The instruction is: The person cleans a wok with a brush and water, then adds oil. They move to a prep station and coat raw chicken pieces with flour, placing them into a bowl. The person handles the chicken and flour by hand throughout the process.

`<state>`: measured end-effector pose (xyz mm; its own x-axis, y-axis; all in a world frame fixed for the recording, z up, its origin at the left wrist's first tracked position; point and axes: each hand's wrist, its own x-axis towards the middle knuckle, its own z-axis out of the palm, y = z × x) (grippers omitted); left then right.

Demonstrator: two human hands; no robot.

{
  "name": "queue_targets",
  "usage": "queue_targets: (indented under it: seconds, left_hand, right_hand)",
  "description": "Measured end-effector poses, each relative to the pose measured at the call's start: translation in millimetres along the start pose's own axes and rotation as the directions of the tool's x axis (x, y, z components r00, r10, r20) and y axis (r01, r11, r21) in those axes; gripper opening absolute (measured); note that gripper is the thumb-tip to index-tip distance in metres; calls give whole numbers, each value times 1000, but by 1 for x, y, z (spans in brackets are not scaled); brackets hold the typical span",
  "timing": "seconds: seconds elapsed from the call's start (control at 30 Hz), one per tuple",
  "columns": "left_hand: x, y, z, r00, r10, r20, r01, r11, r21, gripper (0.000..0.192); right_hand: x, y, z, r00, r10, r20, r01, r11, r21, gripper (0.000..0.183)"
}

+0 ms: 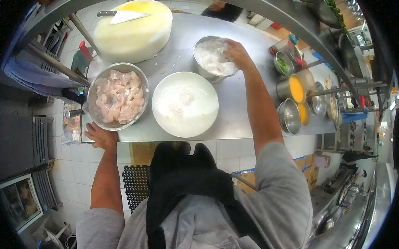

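My right hand [236, 55] reaches over the right rim into a metal bowl of white flour-like powder [212, 57] with whitish coated pieces in it; its fingertips are partly hidden, so its hold cannot be told. My left hand [102, 136] rests on the table's front left corner with its fingers spread, close to the base of a metal bowl [146, 73]. Pieces of raw, pale pink meat [119, 98] fill that bowl. Between the two metal bowls stands a white round bowl [184, 120], with a few small powdery lumps [186, 97] inside.
A kitchen knife [124, 16] lies on a thick round cutting block [133, 36] at the back left. Metal containers with orange liquid [297, 89] and a bowl of chopped greens [282, 65] stand at the right. A metal shelf frame [272, 11] arches overhead. Another person [223, 10] stands beyond the table.
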<state>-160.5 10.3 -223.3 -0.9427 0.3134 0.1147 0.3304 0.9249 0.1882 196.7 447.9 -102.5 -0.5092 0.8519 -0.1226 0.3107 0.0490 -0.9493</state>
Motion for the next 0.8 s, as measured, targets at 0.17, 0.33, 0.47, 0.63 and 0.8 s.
queue_targets:
  seconds: [0.17,0.33,0.47,0.63,0.8]
  left_hand:
    - [1,-4,4,1000,4,-4,-4,1000,-9,64]
    - [1,-1,3,1000,0,9,0,1000,-14,64]
    - [1,-2,4,1000,-12,9,12,1000,-18,63]
    - [1,-2,4,1000,-14,9,14,1000,17,63]
    - [2,-3,3,1000,-12,29,12,1000,2,63]
  right_hand:
    - [-2,11,-1,989,-127,-72,111,975,-195,47]
    - [-8,14,0,992,-87,-88,33,872,-488,34]
    - [-13,-10,6,994,29,-106,-12,987,159,25]
    - [-17,-23,20,972,48,-229,132,695,707,20]
    - [-12,-17,24,910,277,-309,70,633,771,29]
